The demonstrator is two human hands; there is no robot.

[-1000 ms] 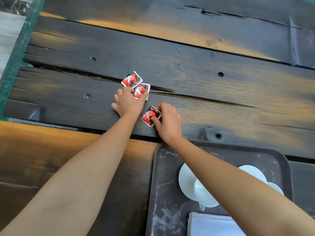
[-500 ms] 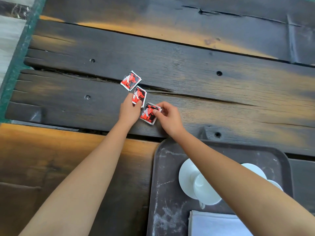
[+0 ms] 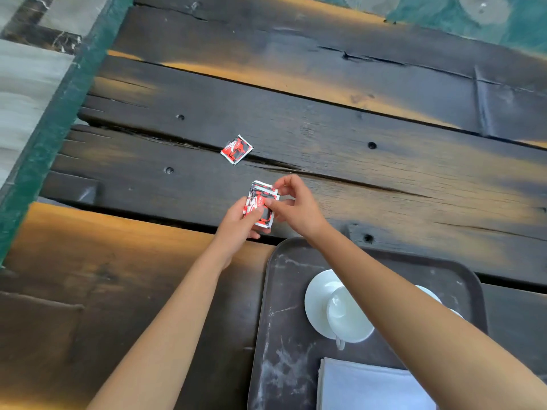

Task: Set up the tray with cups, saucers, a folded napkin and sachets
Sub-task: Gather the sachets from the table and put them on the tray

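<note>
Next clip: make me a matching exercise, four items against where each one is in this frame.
1 lone sachet
2 stacked sachets
3 cup
4 folded napkin

a on a saucer
b gripped by left hand and right hand
c at the near end of the tray
d on the wooden table, untouched

Pairs: 1-d, 2-b, 3-a, 4-c

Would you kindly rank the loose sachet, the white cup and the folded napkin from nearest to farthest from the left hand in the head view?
1. Loose sachet, on the table beyond the left hand.
2. White cup, on the tray, rightward.
3. Folded napkin, tray's near edge.
</note>
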